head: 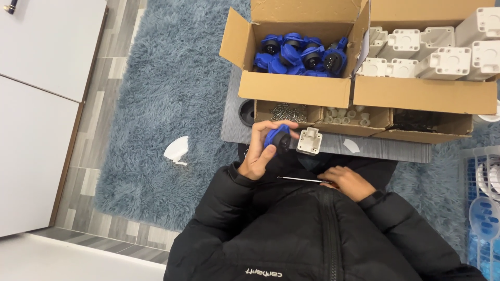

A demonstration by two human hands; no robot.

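Observation:
My left hand [263, 151] grips a blue and black round connector [277, 137] that is joined to a small white plastic housing [310, 141], held just in front of the low boxes. My right hand [348, 182] rests over my black jacket and holds a thin screwdriver [298, 179], its metal shaft pointing left. The screwdriver tip is apart from the connector.
A cardboard box of blue connectors [304, 54] stands beside a box of white housings [432, 52]. Low compartments in front hold screws [288, 111], small white parts [346, 115] and black parts [416, 120]. A grey board [385, 149] lies on a shaggy blue rug [172, 93]. White scrap [177, 151] lies left; a white basket [484, 198] stands right.

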